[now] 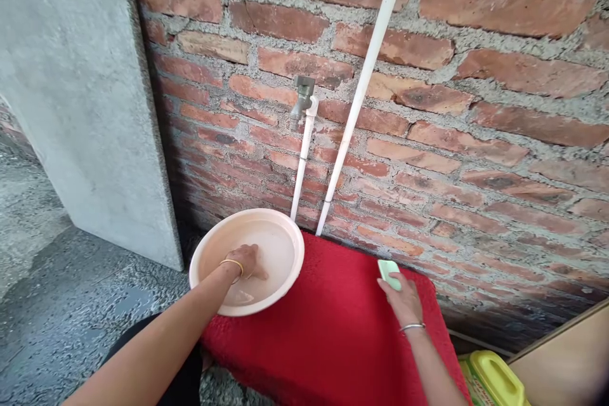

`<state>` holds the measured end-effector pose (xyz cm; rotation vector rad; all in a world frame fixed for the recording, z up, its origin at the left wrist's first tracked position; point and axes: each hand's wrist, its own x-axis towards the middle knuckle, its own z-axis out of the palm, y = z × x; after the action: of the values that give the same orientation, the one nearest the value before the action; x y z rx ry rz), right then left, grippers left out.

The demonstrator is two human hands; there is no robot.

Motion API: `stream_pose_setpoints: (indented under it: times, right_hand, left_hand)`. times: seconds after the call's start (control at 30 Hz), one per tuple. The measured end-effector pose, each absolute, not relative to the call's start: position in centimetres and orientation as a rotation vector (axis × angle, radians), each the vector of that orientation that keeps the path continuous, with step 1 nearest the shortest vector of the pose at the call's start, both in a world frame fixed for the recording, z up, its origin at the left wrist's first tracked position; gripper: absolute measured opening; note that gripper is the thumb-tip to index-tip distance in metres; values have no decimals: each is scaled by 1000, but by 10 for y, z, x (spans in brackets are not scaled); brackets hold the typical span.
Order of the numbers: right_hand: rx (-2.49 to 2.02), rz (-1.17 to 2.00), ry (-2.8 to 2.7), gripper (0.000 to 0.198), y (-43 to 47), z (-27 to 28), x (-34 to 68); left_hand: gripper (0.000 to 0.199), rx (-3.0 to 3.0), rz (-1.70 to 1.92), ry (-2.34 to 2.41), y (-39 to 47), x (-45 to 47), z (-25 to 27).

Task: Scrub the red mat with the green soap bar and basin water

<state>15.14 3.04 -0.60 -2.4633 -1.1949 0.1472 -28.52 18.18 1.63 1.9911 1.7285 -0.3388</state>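
The left hand (248, 259) wears a golden bangle (233, 261), the right hand (405, 302) a silver bangle (412, 326); legwear (184, 373) is black.

Rnd pale-peach plastic basin (208, 259): smooth, semi-gloss. Pale-green rect. block (387, 269): smooth. Rect. red cloth cover (342, 323): matt, fuzzy. Long white plast. pipe (360, 92): smooth. Red-brick wall (485, 7): rough, matt.

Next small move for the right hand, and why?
Probably bring the green bar over to the basin: the right hand has thumb and fingers on it, and the left hand is in the basin's water.
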Motion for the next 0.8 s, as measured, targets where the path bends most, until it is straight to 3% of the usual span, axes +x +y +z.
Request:
stream_pose_setpoints:
  times: [0.2, 0.6, 0.8]
  right_hand:
    - [-2339, 200, -1469, 35, 37, -16, 106]
    - [-2592, 186, -963, 56, -28, -12, 222]
    - [-2505, 116, -959, 58, -33, -12, 202]
  left_hand:
    - [85, 1998, -329, 1746, 181, -286, 15]
    - [87, 1980, -317, 1732, 180, -283, 19]
    - [87, 1956, -292, 1728, 184, -285, 14]
